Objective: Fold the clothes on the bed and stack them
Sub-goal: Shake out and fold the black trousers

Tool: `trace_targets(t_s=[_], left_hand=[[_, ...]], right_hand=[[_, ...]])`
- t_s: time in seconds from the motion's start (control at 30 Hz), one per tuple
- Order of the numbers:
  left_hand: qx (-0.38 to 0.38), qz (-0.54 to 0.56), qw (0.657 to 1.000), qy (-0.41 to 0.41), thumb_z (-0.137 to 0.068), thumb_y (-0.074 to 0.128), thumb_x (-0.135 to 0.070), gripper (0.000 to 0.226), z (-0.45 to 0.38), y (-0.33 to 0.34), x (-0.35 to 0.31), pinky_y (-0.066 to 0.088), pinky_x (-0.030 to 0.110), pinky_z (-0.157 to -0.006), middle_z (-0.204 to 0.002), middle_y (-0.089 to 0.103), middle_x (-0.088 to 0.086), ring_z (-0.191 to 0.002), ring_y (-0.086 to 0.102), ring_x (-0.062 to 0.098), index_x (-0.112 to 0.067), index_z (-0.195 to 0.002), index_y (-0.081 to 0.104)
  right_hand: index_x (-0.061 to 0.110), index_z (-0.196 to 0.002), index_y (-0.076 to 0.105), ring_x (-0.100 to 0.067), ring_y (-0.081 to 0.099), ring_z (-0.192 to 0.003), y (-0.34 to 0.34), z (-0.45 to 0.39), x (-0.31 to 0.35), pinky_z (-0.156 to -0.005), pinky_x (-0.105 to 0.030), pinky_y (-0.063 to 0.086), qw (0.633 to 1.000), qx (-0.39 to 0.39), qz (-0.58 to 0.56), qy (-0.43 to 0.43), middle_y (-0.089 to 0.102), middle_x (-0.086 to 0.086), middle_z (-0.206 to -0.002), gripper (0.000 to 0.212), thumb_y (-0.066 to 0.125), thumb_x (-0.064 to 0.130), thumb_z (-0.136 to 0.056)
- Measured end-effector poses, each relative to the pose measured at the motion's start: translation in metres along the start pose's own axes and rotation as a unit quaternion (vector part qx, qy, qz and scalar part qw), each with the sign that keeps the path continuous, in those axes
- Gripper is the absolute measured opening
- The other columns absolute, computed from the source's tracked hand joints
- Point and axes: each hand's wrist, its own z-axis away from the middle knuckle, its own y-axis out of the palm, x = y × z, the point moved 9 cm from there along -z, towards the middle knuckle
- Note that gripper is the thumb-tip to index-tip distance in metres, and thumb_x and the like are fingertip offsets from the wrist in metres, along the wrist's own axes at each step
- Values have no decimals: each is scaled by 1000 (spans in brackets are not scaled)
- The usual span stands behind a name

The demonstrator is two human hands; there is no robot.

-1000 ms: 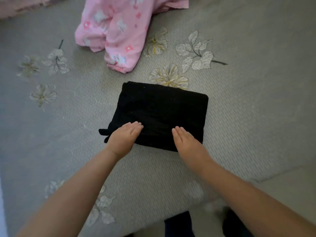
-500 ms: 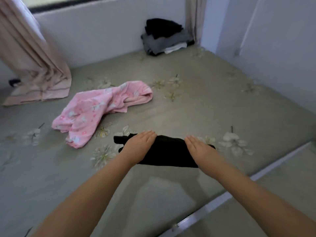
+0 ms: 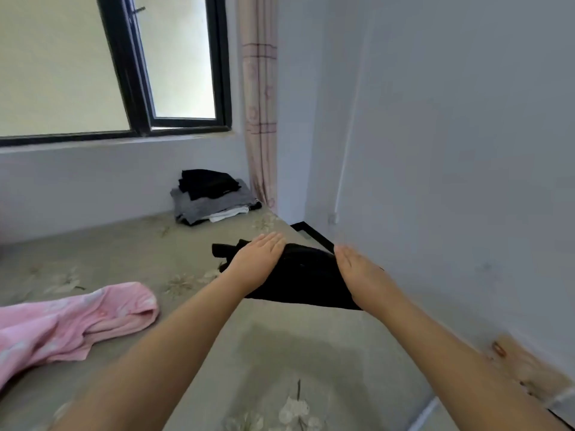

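both hands, left (image 3: 259,259) and right (image 3: 362,275), flat-fingered carrying folded black garment (image 3: 305,281) above bed (image 3: 193,306), stack (image 3: 211,197) beyond it, pink garment (image 3: 71,318) left of it

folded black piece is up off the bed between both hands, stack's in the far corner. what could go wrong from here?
1. The left hand and right hand hold the folded black garment with flat fingers on top; a loose tail sticks out at its left, so the fold may open in transit.
2. The stack already looks uneven, its black top piece skewed, so another layer could slide off.
3. The pink garment lies unfolded nearby, still to do.
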Motion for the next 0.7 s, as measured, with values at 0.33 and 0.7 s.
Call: trace_targets(t_s=[0.33,0.7], left_hand=[[3,-1,1000,31,-96,28,-6,55,-224,5,-160,1,25,-112,-154,7,11,-142,10,19,-4,-145,2],[59,1,998,6,-97,25,-7,54,-434,57,-330,-2,28,-114,-155,4,11,-143,4,20,-4,-145,1]], right_hand=[[-5,-143,1,-29,5,-142,25,3,-269,-114,-31,5,996,11,28,82,4,-20,-153,58,31,-5,-94],[-1,-145,2,-29,2,-143,113,-8,-546,-115,-32,5,998,38,7,57,3,-17,-154,59,33,1,-95]])
